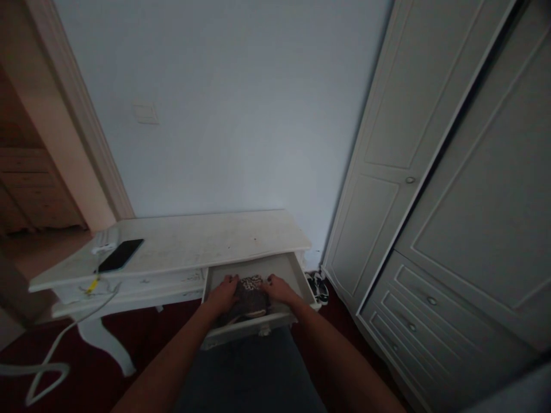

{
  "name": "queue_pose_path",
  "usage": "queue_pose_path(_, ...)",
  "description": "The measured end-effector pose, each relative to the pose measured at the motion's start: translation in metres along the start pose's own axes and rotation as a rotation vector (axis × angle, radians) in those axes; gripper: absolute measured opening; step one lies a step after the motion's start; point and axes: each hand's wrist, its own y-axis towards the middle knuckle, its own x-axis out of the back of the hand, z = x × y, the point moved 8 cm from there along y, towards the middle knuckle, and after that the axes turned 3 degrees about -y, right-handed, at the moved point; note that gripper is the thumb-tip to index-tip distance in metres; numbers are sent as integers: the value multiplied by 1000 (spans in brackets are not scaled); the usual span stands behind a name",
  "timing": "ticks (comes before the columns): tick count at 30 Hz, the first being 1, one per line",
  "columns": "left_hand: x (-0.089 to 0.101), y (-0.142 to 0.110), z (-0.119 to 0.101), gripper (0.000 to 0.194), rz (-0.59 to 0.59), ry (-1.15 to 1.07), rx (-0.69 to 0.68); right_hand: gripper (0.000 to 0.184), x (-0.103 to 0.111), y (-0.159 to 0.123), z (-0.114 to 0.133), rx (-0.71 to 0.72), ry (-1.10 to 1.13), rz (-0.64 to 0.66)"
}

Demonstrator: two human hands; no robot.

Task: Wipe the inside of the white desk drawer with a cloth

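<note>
Against a pale blue wall (241,115), at a white table (189,235), seen from the head camera with left hand (224,293) and right hand (279,288) partly curled at opposite sides of a dark, patterned cloth bundle (248,302) inside an open drawer (235,330). Cannot tell whether gripped or merely touched. Judged soft, light and hardly fragile; best taken from both sides, fingers beneath. Bears no legible brand, label or writing.

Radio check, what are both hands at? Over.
Left hand, right hand: either side of dark cloth. Cloth: inside open drawer. Phone: on tabletop, well aside.
</note>
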Motion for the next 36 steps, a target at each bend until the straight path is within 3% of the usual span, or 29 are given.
queue_pose_path(4,-6,0,3,59,-20,-37,6,69,-28,27,16,-24,130,42)
queue_pose_path(7,1,-9,8,57,-72,-77,-8,64,-34,36,24,50,200,55)
queue_pose_path(10,14,-23,10,55,-148,-148,-76,58,-18,40,19,115,199,3)
queue_pose_path(13,22,-39,8,46,-219,-218,-148,56,6,37,3,71,110,-93)
queue_pose_path(15,19,-46,6,39,-205,-193,-145,58,20,29,-2,36,39,-183)
queue_pose_path(18,12,-51,1,32,-179,-92,-130,48,24,15,17,144,-103,-262)
queue_pose_path(20,10,-54,-3,32,-188,-57,-127,50,6,9,40,308,-253,-183)
queue_pose_path(22,6,-58,-7,32,-177,-73,-123,73,-18,8,57,410,-392,-65)
queue_pose_path(24,-2,-66,-14,35,-134,-110,-154,97,-33,13,64,409,-457,8)
queue_pose_path(26,-12,-77,-25,36,-70,-107,-221,108,-37,19,69,398,-473,24)
queue_pose_path(30,-26,-91,-38,31,53,19,-232,103,-31,21,78,450,-451,19)
queue_pose_path(36,-25,-93,-49,38,81,26,-230,89,-34,8,69,518,-497,57)
